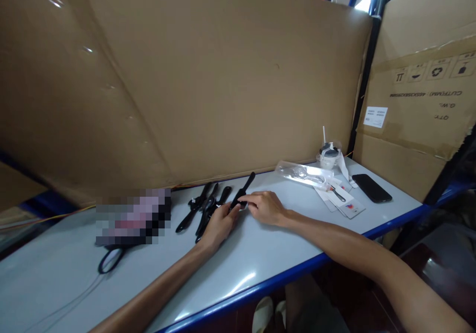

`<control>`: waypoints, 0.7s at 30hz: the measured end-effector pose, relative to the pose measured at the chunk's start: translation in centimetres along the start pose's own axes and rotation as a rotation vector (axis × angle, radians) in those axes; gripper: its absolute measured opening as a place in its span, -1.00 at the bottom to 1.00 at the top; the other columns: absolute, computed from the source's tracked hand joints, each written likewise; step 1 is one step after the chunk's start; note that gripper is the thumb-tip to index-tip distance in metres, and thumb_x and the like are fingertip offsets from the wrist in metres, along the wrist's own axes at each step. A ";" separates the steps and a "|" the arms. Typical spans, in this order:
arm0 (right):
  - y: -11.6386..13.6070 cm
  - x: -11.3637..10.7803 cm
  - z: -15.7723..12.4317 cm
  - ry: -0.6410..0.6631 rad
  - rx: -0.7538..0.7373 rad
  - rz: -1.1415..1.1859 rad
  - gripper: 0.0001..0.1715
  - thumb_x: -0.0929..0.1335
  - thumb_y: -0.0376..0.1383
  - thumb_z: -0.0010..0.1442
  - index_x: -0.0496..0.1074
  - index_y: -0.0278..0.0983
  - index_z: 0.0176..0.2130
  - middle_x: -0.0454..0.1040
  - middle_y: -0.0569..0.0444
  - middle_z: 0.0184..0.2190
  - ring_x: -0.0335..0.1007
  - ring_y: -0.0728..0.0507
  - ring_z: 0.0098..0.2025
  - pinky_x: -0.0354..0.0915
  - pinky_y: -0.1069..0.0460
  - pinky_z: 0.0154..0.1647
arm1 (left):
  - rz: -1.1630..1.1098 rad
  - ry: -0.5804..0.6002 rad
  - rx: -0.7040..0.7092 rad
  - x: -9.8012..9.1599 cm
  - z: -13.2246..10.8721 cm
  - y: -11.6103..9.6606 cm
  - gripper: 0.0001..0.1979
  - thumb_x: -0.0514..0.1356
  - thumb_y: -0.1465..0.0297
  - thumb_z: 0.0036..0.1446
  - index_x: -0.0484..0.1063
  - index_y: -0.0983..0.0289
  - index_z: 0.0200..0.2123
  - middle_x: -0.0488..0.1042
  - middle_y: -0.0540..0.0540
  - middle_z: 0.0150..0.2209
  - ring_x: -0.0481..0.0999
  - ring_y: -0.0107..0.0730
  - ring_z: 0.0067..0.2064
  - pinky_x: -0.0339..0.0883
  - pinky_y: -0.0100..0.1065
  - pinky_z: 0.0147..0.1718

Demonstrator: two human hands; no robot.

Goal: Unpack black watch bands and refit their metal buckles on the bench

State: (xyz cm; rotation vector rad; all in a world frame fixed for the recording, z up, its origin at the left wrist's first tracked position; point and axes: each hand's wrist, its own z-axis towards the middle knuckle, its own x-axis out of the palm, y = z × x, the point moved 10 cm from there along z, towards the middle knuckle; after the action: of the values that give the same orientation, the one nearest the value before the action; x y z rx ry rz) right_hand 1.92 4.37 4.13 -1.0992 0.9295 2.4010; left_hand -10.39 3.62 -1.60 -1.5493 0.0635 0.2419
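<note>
Black tool [243, 192] with a long handle is held in the left hand [220, 228], over the middle of the pale table [167, 276], its free end slanting away toward the cardboard wall [238, 85]. The left hand is closed around its near part, thumb along the side. The right hand [267, 208] is curled narrow, its index finger and thumb at the tool's middle; whether they pinch something small there, I cannot tell. Just left of the left hand lies a loose pile of similar black tools [210, 207], some crossing others. Farther left is a blurred-out item [136, 219], with a black loop [102, 264] at its near side. To the right of the hands, a clear plastic packet [301, 173] partly overlaps some printed cards [345, 201]. Behind them stands a lidded cup [328, 161], and a dark phone [372, 188] lies flat near the right end, before a printed cardboard box [416, 110].
</note>
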 end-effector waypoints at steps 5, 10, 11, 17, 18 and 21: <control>-0.5 -0.1 0.0 0.012 0.053 -0.035 -0.58 0.32 -0.44 0.33 0.67 -0.07 -0.01 0.68 0.11 -0.09 0.58 -0.11 -0.05 0.32 0.07 0.00 | 0.002 -0.006 0.000 -0.1 -0.1 -0.1 -0.63 0.28 0.08 -0.01 0.27 0.22 -0.38 0.11 -0.22 -0.67 0.04 -0.60 -0.69 -0.14 -0.48 -0.73; -1.3 -1.2 0.1 -0.048 0.118 0.001 -0.50 0.30 -0.46 0.32 0.62 -0.10 0.10 0.67 0.07 0.01 0.58 -0.15 0.00 0.32 0.04 0.05 | -0.008 0.015 -0.003 0.2 -0.2 -0.1 -0.69 0.25 0.14 0.10 0.36 0.27 -0.30 0.09 -0.22 -0.67 0.03 -0.59 -0.71 -0.17 -0.47 -0.73; -1.3 -1.2 0.2 -0.045 0.106 0.013 -0.49 0.30 -0.47 0.31 0.61 -0.10 0.12 0.67 0.07 0.01 0.58 -0.14 -0.01 0.32 0.04 0.05 | -0.009 0.009 -0.002 0.2 -0.2 -0.2 -0.70 0.24 0.15 0.12 0.36 0.28 -0.30 0.09 -0.22 -0.66 0.03 -0.59 -0.71 -0.17 -0.47 -0.72; -0.6 -0.8 0.2 -0.007 0.019 0.039 -0.47 0.30 -0.52 0.28 0.64 -0.13 0.07 0.68 0.05 -0.12 0.57 -0.12 -0.13 0.33 0.04 -0.02 | 0.009 0.008 0.025 0.2 -0.1 -0.4 -0.70 0.25 0.16 0.13 0.38 0.30 -0.31 0.11 -0.20 -0.65 0.04 -0.61 -0.67 -0.12 -0.49 -0.67; -0.6 -0.7 0.2 -0.006 0.017 0.036 -0.48 0.30 -0.52 0.27 0.66 -0.13 0.04 0.68 0.06 -0.14 0.56 -0.11 -0.15 0.33 0.05 -0.03 | 0.009 0.010 0.034 0.2 -0.1 -0.5 -0.69 0.25 0.15 0.13 0.39 0.30 -0.31 0.11 -0.20 -0.65 0.05 -0.60 -0.67 -0.12 -0.49 -0.67; -0.7 -0.9 0.3 -0.013 0.028 0.020 -0.49 0.30 -0.53 0.26 0.69 -0.12 -0.02 0.67 0.06 -0.21 0.55 -0.11 -0.20 0.32 0.05 -0.09 | 0.023 0.005 0.068 0.2 -0.2 -0.8 -0.68 0.24 0.14 0.13 0.42 0.32 -0.31 0.13 -0.18 -0.65 0.06 -0.59 -0.67 -0.11 -0.48 -0.66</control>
State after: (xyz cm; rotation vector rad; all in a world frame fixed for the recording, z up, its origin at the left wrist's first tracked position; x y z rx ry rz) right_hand 2.71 5.00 4.65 -1.0684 0.9717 2.4009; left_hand -10.07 3.46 -0.86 -1.4826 0.0924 0.2520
